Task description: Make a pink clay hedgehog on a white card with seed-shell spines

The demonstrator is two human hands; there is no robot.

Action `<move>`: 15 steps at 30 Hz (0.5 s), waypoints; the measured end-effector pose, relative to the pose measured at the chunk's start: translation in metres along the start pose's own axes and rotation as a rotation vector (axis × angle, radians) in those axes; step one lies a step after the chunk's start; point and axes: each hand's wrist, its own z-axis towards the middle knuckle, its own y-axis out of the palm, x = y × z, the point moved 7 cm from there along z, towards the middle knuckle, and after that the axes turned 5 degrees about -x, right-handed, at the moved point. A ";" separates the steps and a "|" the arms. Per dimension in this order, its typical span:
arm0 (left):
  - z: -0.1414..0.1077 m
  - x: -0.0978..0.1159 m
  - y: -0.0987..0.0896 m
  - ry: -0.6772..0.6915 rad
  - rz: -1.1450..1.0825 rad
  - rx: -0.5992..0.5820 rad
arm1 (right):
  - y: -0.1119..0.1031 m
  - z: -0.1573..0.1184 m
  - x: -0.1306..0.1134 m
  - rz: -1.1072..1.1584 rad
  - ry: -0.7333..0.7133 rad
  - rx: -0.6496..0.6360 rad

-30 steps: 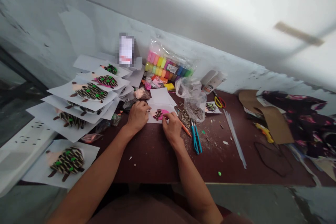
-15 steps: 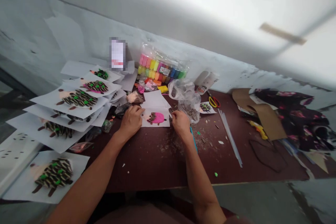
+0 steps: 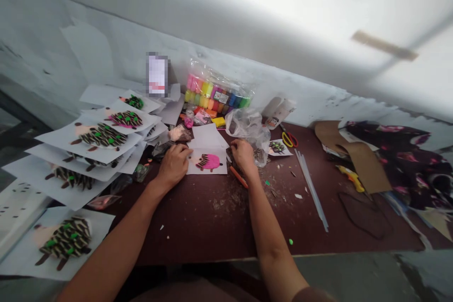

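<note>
A white sheet of paper (image 3: 208, 164) lies on the table, bearing a pink clay hedgehog (image 3: 213, 161) with a few rows of dark striped spines behind its pale face. My left hand (image 3: 173, 166) has its fingers bent together on the sheet's left edge, gripping it. Just past the right edge, my right hand (image 3: 243, 155) is closed, fingertips pinched beside a clear plastic bag (image 3: 261, 145) of striped seed shells. What the pinch holds, if anything, is too small to make out. A tool's orange handle (image 3: 238, 177) shows by the right wrist.
Stacked sheets with spiny hedgehogs (image 3: 102, 137) crowd the left. Colourful clay packs (image 3: 219, 96) stand against the wall. On the right are scissors (image 3: 289, 138), clear glue sticks (image 3: 311, 191), a yellow glue gun (image 3: 350, 177) and dark flowered cloth (image 3: 392, 155). Scraps litter the table.
My right hand has shifted slightly up, toward the plastic bag. An orange tool handle now shows left of my wrist, where a blue one showed on its right. My left hand stays on the sheet.
</note>
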 end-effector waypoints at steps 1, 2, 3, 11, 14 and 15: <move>0.000 -0.001 0.000 -0.001 -0.006 -0.001 | 0.002 0.000 -0.001 0.001 -0.011 -0.012; 0.001 -0.001 0.000 0.001 -0.013 -0.001 | 0.005 0.000 -0.002 -0.001 -0.012 -0.018; 0.001 -0.001 -0.001 0.003 -0.021 -0.001 | 0.007 0.000 -0.003 -0.003 -0.008 -0.022; 0.001 0.000 -0.005 -0.002 -0.038 0.016 | 0.017 0.003 -0.002 0.018 0.037 -0.031; 0.001 -0.001 -0.005 -0.002 -0.054 0.019 | 0.017 0.003 -0.001 0.021 0.037 -0.023; 0.001 -0.002 -0.005 -0.001 -0.055 0.021 | 0.017 0.003 0.000 0.018 0.037 -0.019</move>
